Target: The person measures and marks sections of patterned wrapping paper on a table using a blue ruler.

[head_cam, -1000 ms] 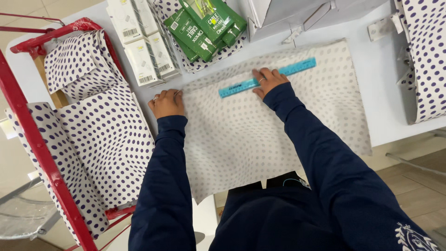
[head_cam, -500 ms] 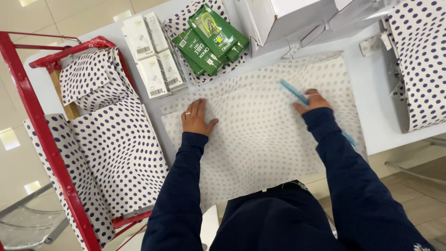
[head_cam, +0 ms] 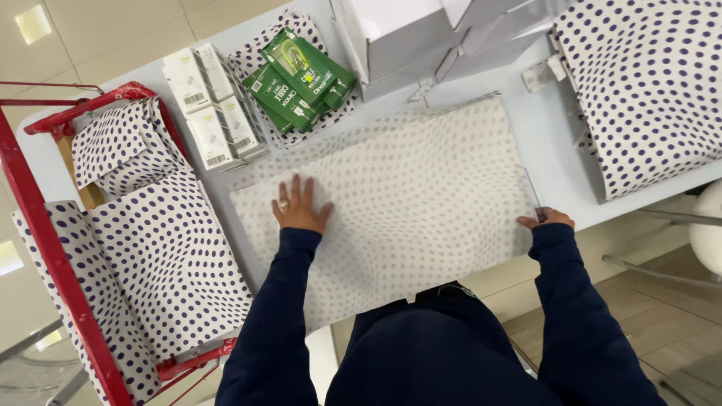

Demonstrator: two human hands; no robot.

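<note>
A large sheet of white paper with faint dots [head_cam: 406, 203] lies face down across the pale table [head_cam: 556, 180], its near edge hanging over the front. My left hand [head_cam: 301, 207] rests flat on the sheet's left part, fingers spread. At the sheet's right edge, by the table's front, my right hand [head_cam: 545, 219] is curled with its fingers closed. A thin ruler [head_cam: 529, 186], seen nearly edge-on, runs from this hand along the paper's right edge.
A red cart [head_cam: 45, 240] at the left holds dark-dotted wrapping paper [head_cam: 165, 256]. Behind the sheet lie small white boxes [head_cam: 210, 105], green packages [head_cam: 304, 75] and large white boxes [head_cam: 406, 37]. A dotted wrapped item [head_cam: 647, 90] sits at the right.
My right hand has carried the ruler from the sheet's far middle to its right edge. My left hand has slid toward me on the paper. The view has shifted a little.
</note>
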